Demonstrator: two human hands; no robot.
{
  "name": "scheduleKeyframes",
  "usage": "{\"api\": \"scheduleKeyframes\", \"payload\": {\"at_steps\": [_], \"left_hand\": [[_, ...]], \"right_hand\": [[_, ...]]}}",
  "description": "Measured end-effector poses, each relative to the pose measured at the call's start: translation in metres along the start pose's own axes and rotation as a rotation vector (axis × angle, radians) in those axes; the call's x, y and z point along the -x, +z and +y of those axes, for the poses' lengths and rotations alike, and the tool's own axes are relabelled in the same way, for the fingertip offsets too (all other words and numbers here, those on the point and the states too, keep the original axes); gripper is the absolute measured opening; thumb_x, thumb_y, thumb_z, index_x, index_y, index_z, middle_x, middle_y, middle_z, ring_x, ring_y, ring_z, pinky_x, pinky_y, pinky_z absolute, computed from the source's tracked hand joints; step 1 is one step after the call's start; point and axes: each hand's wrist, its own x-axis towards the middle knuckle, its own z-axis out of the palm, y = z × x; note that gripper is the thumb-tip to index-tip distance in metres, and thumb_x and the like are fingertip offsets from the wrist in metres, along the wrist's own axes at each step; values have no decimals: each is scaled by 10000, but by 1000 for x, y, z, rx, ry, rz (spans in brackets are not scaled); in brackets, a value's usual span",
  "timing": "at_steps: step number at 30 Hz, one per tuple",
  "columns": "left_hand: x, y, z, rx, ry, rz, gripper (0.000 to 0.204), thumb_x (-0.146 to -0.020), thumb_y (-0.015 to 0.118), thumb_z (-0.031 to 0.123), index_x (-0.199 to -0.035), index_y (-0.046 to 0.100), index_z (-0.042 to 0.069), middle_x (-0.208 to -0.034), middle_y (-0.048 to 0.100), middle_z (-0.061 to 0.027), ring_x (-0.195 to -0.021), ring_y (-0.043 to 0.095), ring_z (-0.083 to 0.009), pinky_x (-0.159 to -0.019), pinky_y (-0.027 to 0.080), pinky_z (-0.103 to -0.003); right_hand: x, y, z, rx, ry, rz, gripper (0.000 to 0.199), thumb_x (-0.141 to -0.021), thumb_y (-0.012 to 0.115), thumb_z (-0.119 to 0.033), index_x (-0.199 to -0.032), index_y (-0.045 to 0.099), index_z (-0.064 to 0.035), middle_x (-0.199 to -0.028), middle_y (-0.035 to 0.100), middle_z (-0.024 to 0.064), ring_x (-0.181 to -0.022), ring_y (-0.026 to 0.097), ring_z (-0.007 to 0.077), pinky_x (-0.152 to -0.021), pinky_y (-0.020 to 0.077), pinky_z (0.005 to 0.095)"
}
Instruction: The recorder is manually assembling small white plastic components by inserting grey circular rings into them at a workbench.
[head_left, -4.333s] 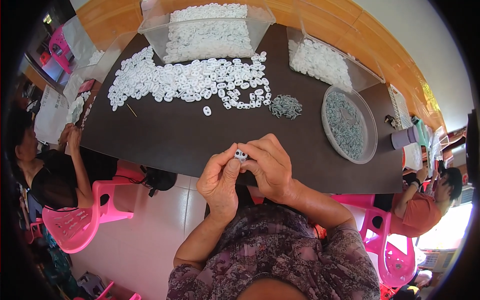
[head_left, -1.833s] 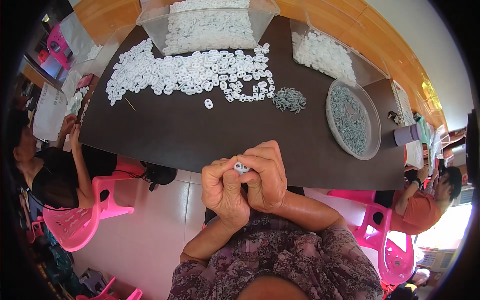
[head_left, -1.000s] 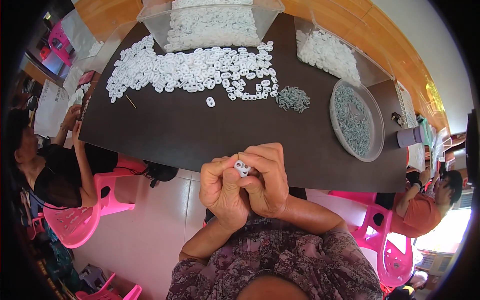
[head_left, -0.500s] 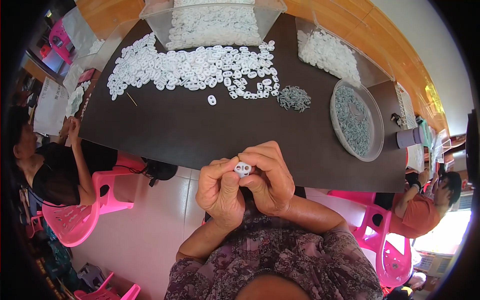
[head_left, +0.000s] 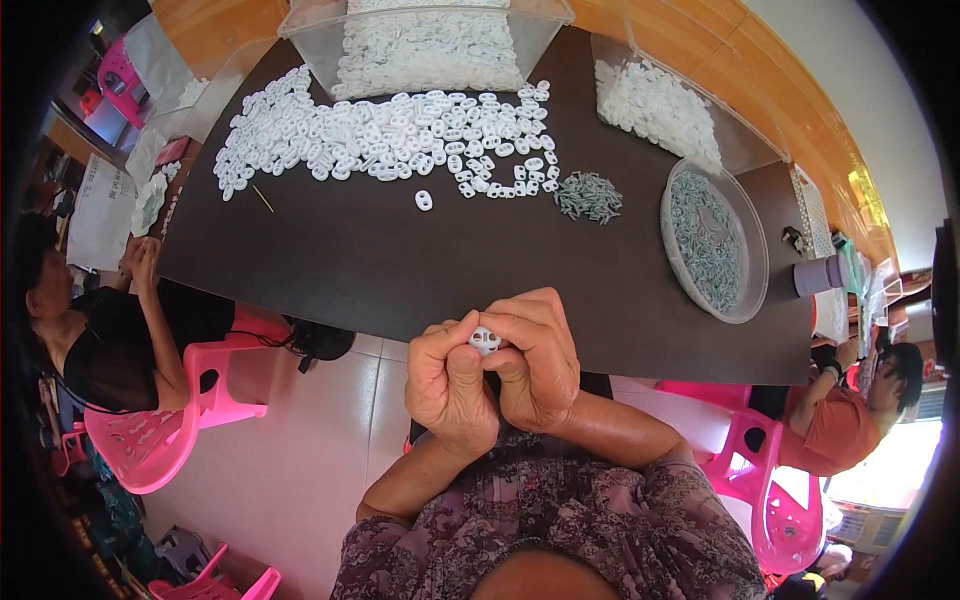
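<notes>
Just off the table's near edge, my left hand (head_left: 452,385) and my right hand (head_left: 535,362) meet around a small white plastic piece with holes (head_left: 485,341). Thumbs and forefingers of both hands pinch it from either side. Its holed face shows between my fingertips; the rest is covered by them. On the dark table (head_left: 350,255) lies a wide heap of white two-hole oval plastic pieces (head_left: 380,135). One loose white oval piece (head_left: 424,201) sits apart in front of the heap. Beside it is a small pile of grey pins (head_left: 588,198).
A clear bin (head_left: 300,38) of white pieces stands at the back, another clear bin (head_left: 755,135) at back right. A round tub (head_left: 752,285) of grey pins is on the right, near a purple cup (head_left: 820,274). A thin stick (head_left: 263,199) lies left. People sit at both sides.
Both hands have shifted very slightly, the left one a little to the right. They keep their pinch on the white piece, which has tilted a little.
</notes>
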Motion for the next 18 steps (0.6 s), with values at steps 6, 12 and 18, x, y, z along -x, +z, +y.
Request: {"api": "scheduleKeyframes", "payload": {"at_steps": [6,12,18], "left_hand": [[3,6,5,-11,15,36,220,-952,507,198,-1006,542,-12,-806,509,3,-742,465,-49,-679,402,-196],[-3,0,-6,-110,0,28,200,-959,497,188,-987,541,-5,-817,505,5,-736,454,-52,-679,399,-204],[-7,3,3,-42,-78,90,217,-959,497,202,-996,538,-7,-843,519,1,-761,484,-57,-691,417,-209]], "right_hand": [[-3,1,-1,-23,-20,16,218,-817,623,-63,-1005,554,25,-873,570,131,-713,526,258,-614,451,332],[3,9,11,-11,1,20,194,-877,577,-111,-1002,546,36,-883,565,144,-688,516,252,-608,438,331],[-6,12,7,48,-4,7,231,-853,601,-115,-1023,550,33,-908,563,149,-748,516,258,-626,442,326]]}}
